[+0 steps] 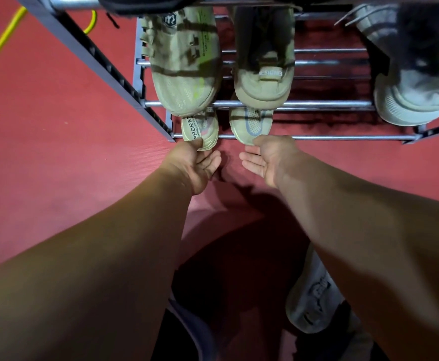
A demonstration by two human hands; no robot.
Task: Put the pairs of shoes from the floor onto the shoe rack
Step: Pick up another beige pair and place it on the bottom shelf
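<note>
At ten o'clock a yellow cable [2, 45] snakes across the red floor [57, 152]. Moving in, the shoe rack [343, 138] fills twelve o'clock, and the pair we're watching is down on its lowest tier. Our left hand [197, 162], just at eleven o'clock of centre, has its thumb on top of the heel of the left tan shoe [200, 128] and its fingers curled beneath. That's a pinch, with the heel poking out over the front bar. Just beside it, the right tan shoe [250, 123] lies on the same tier, its heel past the bar too. Our right hand [262, 157], at one o'clock, touches that heel on its thumb side, fingers loose and straight, gripping nothing. One tier up, a bigger olive pair [184, 61] overhangs both tan shoes. Out at two o'clock a grey shoe [416, 95] sits on the rack. Down at five o'clock a white shoe [314, 295] is on the floor, partly hidden behind our right forearm.
</note>
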